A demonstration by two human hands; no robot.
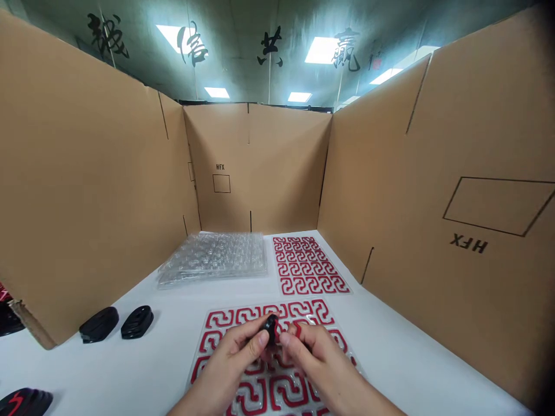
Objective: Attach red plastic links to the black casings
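Right now both of my hands meet over the near sheet of red hook-shaped pieces, which lies on the white table close to its near edge. My left hand is curled narrow, thumb and forefinger pinched on a small black part with a bit of red showing on it. My right hand is likewise drawn in, its fingertips pressed against the same part from the other side, so the part sits between the two hands, held just above the sheet. Whether the red bit is already seated in the part or only lies against it, I cannot tell; my fingers cover the join. A second sheet of the same red pieces lies farther back, toward the far edge of the table, just beside a stack of clear blister trays on its left. Two black parts rest side by side near the left edge, close to the cardboard wall that stands there. At the near left corner lies a black part with a red mark on top. Cardboard walls close in the table on the left, back and right.
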